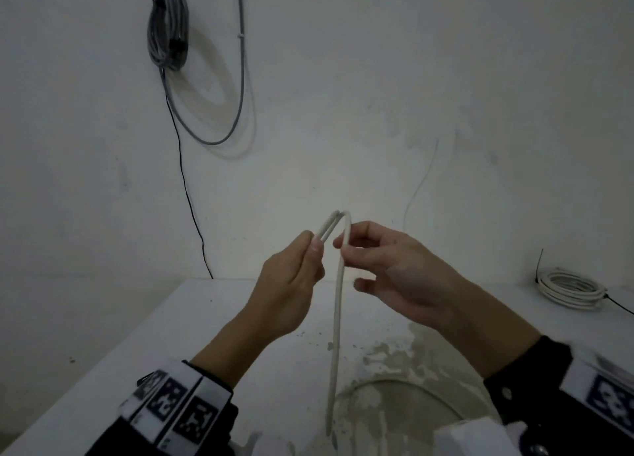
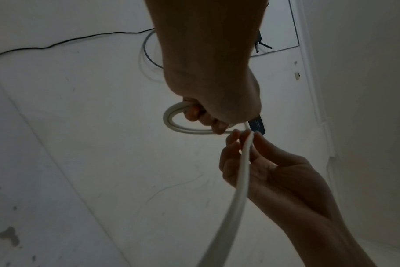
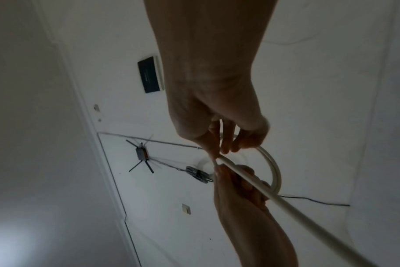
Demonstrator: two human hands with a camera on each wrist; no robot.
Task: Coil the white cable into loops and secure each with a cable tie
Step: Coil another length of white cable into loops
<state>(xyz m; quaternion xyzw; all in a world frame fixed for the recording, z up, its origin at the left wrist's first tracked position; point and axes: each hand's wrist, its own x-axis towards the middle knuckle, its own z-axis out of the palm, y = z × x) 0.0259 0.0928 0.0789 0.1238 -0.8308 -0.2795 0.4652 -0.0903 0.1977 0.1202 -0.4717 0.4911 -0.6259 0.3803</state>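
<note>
From the head view, my left hand (image 1: 291, 284) gripped the doubled end of the white cable (image 1: 338, 301), fingers curled round it, the bend rising just above my knuckles. My right hand (image 1: 394, 270) pinched the other leg of the bend between thumb and forefinger, close beside my left, the remaining fingers loosely bent. From that pinch the cable hung straight down between my wrists toward the white table (image 1: 171, 318). Well off to the right of my right hand lay a finished white coil (image 1: 569, 289), and up on the wall beyond my left hung a grey cable bundle (image 1: 168, 27).

From the left wrist, my left hand (image 2: 212, 101) was closed round the cable (image 2: 240, 180), a small loop curving out past my fingers, while my right hand (image 2: 263, 169) pinched the strand just beside it.

From the right wrist, my right hand (image 3: 217, 130) nipped the cable (image 3: 286, 204) at my fingertips (image 3: 213, 155); my left hand (image 3: 235, 189) held the loop directly beyond.
</note>
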